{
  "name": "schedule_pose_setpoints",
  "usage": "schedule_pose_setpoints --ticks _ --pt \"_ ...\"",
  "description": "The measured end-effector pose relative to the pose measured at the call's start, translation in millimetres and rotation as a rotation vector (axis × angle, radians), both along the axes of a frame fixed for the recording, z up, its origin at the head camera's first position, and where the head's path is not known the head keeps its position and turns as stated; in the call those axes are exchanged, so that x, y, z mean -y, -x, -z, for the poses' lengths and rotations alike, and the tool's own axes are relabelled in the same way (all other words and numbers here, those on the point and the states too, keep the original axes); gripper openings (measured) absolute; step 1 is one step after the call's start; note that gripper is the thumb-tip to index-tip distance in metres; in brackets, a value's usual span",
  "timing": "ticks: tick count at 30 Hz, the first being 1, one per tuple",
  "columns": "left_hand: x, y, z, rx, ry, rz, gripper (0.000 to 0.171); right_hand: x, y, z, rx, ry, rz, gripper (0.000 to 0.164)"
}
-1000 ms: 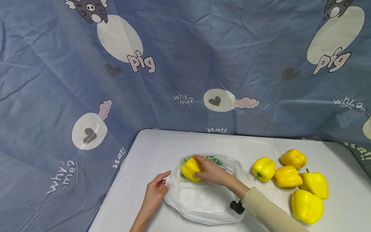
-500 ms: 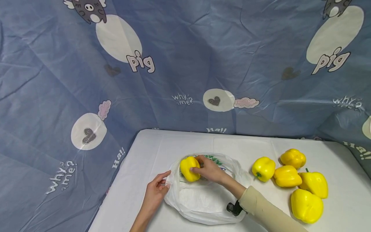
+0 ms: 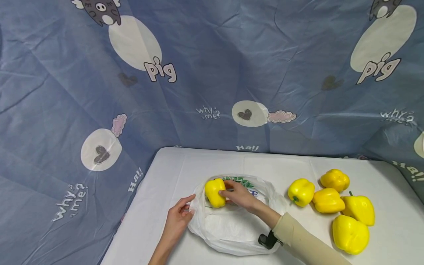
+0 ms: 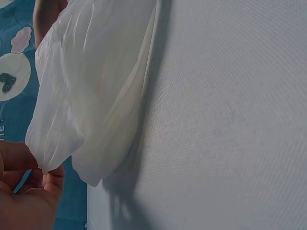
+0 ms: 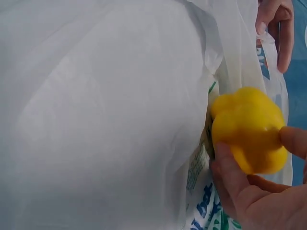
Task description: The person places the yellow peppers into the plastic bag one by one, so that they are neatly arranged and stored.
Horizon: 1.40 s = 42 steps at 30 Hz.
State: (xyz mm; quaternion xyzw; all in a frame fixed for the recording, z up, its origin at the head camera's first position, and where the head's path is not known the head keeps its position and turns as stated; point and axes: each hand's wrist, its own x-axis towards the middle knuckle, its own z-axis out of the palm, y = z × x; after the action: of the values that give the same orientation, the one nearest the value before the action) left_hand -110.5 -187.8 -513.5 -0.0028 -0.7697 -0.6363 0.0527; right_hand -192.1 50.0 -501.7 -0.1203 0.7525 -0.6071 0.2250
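A yellow bell pepper (image 3: 214,193) sits at the far left inside the mouth of a white plastic bag (image 3: 232,241). My right hand (image 3: 239,195) holds it from the right side. In the right wrist view, thumb and fingers lie around the pepper (image 5: 247,127), over green and blue print on the bag. At the bag's left edge, my left hand (image 3: 179,217) pinches the rim. The left wrist view has the left hand (image 4: 31,189) with a fold of the thin plastic between thumb and fingers. The pepper's underside is hidden.
Several more yellow bell peppers (image 3: 328,201) lie grouped on the white table (image 3: 172,165), right of the bag. A black wrist camera (image 3: 267,240) sits under the right sleeve, over the bag's near right rim. A blue printed cloth (image 3: 212,73) hangs behind and at the left.
The pepper has turned more upright and shifted slightly left within my right hand's hold. The right fingers have moved from over its top to its right side. The left hand stays put.
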Motion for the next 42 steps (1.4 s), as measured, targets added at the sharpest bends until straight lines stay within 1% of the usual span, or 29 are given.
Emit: schedule_pose_setpoints --ticks 7,15,17,22,29,34,37,42 --pt "0 0.1 1.7 -0.031 0.008 0.012 0.049 -1 -0.4 0.8 0.003 0.0 0.013 0.052" --pt "0 1.1 1.1 -0.013 -0.006 0.013 0.049 -6 0.6 -2.0 -0.001 -0.026 0.036 0.056" --pt "0 0.8 0.6 -0.012 -0.009 0.017 0.049 -7 0.5 -3.2 -0.01 -0.048 0.045 0.055" --pt "-1 0.5 -0.6 -0.015 -0.018 0.017 0.049 -12 -2.5 -9.9 -0.025 -0.073 0.059 0.056" --pt "-2 -0.4 -2.3 -0.017 -0.013 0.012 0.049 -23 -7.3 -18.0 -0.047 -0.025 0.064 0.055" --pt "-2 -1.3 -2.6 -0.031 -0.029 0.017 0.049 -27 -11.1 -21.8 -0.059 -0.023 0.078 0.056" --pt "-1 -0.8 -1.5 -0.025 -0.03 0.014 0.049 -31 -15.1 -24.3 -0.1 -0.038 0.074 0.057" --pt "-1 -0.1 -0.6 0.0 -0.007 0.0 0.05 -35 -23.7 -26.4 -0.21 -0.118 0.078 0.055"
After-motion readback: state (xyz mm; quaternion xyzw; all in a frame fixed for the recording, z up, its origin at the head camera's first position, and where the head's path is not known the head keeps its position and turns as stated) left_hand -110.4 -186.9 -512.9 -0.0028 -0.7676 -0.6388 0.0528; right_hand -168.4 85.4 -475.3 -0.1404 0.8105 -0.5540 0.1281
